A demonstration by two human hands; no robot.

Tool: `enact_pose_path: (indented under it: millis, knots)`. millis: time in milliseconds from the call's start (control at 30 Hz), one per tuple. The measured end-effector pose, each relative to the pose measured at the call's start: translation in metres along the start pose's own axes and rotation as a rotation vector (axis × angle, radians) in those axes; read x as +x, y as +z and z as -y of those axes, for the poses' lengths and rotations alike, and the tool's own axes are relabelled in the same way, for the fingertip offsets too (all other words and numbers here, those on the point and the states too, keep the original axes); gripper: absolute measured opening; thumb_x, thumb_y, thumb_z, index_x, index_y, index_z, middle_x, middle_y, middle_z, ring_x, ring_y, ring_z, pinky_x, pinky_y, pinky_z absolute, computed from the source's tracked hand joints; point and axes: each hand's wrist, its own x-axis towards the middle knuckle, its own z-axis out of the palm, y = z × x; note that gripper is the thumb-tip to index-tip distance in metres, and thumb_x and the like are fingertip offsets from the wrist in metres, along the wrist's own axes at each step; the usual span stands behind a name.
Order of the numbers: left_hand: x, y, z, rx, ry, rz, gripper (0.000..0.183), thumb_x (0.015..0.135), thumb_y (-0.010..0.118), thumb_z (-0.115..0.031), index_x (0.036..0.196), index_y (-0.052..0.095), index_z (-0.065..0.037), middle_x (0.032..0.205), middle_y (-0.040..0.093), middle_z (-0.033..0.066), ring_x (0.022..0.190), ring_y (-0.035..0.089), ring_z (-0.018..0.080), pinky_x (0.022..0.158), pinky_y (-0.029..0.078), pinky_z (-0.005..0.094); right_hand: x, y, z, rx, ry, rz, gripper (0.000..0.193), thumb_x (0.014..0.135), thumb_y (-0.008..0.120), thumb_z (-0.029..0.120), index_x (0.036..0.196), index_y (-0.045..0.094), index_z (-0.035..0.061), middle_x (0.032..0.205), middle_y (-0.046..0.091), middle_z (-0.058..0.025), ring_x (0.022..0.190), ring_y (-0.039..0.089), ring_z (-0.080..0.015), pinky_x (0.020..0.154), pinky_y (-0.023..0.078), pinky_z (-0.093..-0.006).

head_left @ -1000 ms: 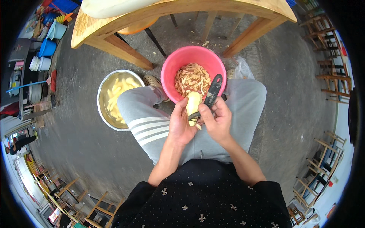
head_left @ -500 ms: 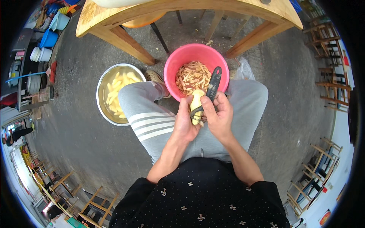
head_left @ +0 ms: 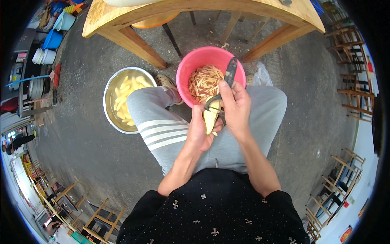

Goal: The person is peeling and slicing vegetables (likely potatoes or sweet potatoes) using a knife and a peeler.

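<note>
My left hand (head_left: 199, 132) is closed round a peeled, pale-yellow sweet potato (head_left: 210, 121), held lengthwise above my lap. My right hand (head_left: 237, 105) grips a dark vegetable peeler (head_left: 230, 70), its handle pointing up and away. The peeler's curved head lies across the upper part of the sweet potato. Just beyond my hands stands a pink tub (head_left: 185, 67) with a heap of reddish-brown and cream peelings (head_left: 205, 83). At the left, a metal basin (head_left: 106, 110) holds several peeled yellow pieces (head_left: 126, 95) in liquid.
A wooden table (head_left: 146, 53) stands ahead, with an orange-topped stool (head_left: 156, 21) under it. A clear plastic bag (head_left: 263, 75) lies right of the tub. Buckets (head_left: 53, 40) line the far left. Wooden chairs (head_left: 353, 93) stand along the right. Another person (head_left: 18, 143) is far left.
My right hand has shifted the peeler farther up the sweet potato, away from me. More of the sweet potato's near end now shows. The basin and tub stay put.
</note>
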Motion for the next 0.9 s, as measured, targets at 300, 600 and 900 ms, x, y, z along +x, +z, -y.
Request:
enact_pose_path:
  millis: [300,600,900]
  knots:
    - [0.001,-0.002,0.005,0.186,0.165,-0.023,0.046,0.108,0.034,-0.041,0.108,0.064,-0.006,0.083,0.059,0.003,0.057,0.042,0.0112,0.052,0.031,0.0288,0.01,0.001,0.009,-0.043,0.079,0.022,0.021,0.109,0.068,0.021,0.105,0.067,0.0005,0.083,0.067,0.0016,0.069,0.057,-0.0023,0.058,0.045,-0.0229]
    - [-0.002,0.0,0.007,0.292,0.148,0.042,0.044,0.107,0.035,-0.042,0.123,0.058,-0.007,0.09,0.059,0.0043,0.063,0.043,0.0098,0.054,0.032,0.027,0.031,-0.009,0.003,0.078,0.166,0.034,0.023,0.109,0.067,0.023,0.11,0.068,0.0001,0.094,0.072,-0.0035,0.073,0.067,-0.0065,0.063,0.056,-0.0236]
    - [0.002,-0.005,0.011,0.466,0.215,0.028,0.045,0.107,0.034,-0.039,0.136,0.053,-0.009,0.094,0.059,0.0007,0.069,0.047,0.0079,0.056,0.034,0.0248,0.038,-0.019,0.007,0.082,0.233,0.053,0.024,0.107,0.069,0.025,0.111,0.068,0.0012,0.1,0.074,-0.0045,0.079,0.07,-0.0075,0.067,0.058,-0.0244]
